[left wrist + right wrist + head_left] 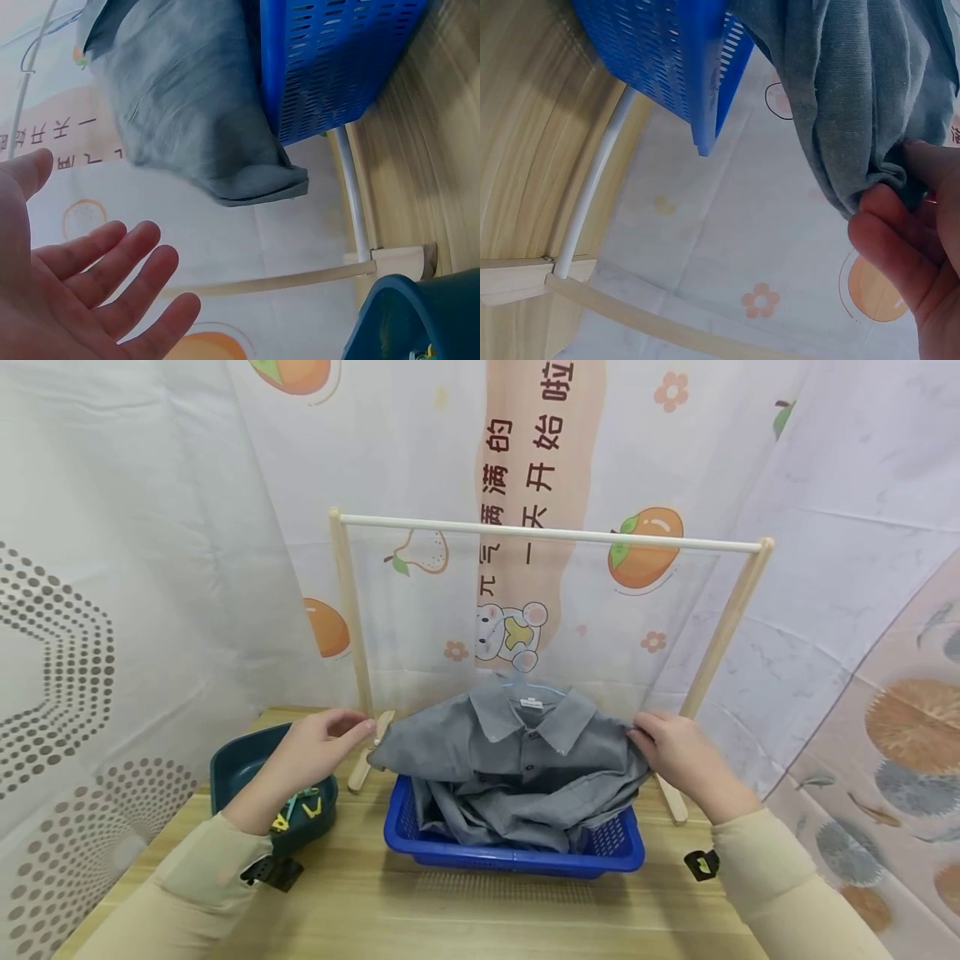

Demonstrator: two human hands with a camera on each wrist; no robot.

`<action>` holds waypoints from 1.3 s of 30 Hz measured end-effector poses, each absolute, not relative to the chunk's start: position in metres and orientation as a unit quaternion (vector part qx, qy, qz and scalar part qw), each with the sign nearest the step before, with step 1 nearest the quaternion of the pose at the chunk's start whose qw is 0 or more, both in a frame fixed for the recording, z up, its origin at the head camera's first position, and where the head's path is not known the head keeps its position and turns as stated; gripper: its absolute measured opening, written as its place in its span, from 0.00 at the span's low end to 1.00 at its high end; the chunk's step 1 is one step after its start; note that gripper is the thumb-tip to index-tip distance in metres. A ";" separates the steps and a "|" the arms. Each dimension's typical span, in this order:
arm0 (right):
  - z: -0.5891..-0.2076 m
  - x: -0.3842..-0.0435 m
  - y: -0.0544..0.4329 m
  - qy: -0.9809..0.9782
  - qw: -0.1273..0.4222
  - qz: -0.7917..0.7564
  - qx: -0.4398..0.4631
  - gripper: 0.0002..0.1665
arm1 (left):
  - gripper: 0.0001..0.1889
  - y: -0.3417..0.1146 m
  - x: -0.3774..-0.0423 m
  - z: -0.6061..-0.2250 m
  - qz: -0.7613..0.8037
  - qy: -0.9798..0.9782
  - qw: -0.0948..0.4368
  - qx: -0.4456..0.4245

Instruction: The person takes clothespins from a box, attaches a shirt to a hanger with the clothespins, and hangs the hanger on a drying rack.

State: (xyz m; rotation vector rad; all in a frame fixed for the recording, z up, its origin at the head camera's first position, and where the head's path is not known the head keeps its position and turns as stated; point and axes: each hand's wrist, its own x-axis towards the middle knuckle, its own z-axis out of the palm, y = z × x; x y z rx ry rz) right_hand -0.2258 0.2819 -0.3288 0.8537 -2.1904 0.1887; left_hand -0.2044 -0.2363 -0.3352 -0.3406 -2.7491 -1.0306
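Observation:
A grey collared shirt (450, 735) lies bunched in and over a blue perforated basket (517, 860), its collar towards the rack. A pale blue hanger (551, 690) shows at the neck opening; the rest of it is hidden inside the shirt. My right hand (678, 752) pinches the sleeve at the right, and the right wrist view shows the cloth gathered between thumb and fingers. Beside the other sleeve, my left hand (318, 747) has its fingers apart and relaxed; in the left wrist view a gap separates them from the cloth.
Behind the basket stands a rack with a white rod (551, 533) and wooden legs. On the left of the wooden table (480, 918), a dark green bin (251, 747) contains several yellow and teal clips. Printed curtains hang behind and at the sides.

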 end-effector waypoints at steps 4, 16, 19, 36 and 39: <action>-0.326 -0.223 0.284 -0.843 0.413 0.079 0.335 0.15 | 0.31 -0.240 -0.195 -0.333 -0.342 -0.926 0.110 -0.118; -0.312 -0.209 0.281 -0.810 0.474 0.076 0.336 0.05 | 0.29 -0.254 -0.174 -0.328 -0.347 -0.916 0.153 -0.127; -0.311 -0.209 0.281 -0.804 0.484 0.075 0.337 0.04 | 0.28 -0.258 -0.172 -0.328 -0.340 -0.915 0.170 -0.132; -0.305 -0.210 0.273 -0.797 0.510 0.077 0.314 0.14 | 0.27 -0.281 -0.172 -0.322 -0.297 -0.923 0.193 -0.149; -0.303 -0.211 0.271 -0.795 0.517 0.076 0.309 0.15 | 0.27 -0.285 -0.174 -0.320 -0.285 -0.927 0.195 -0.148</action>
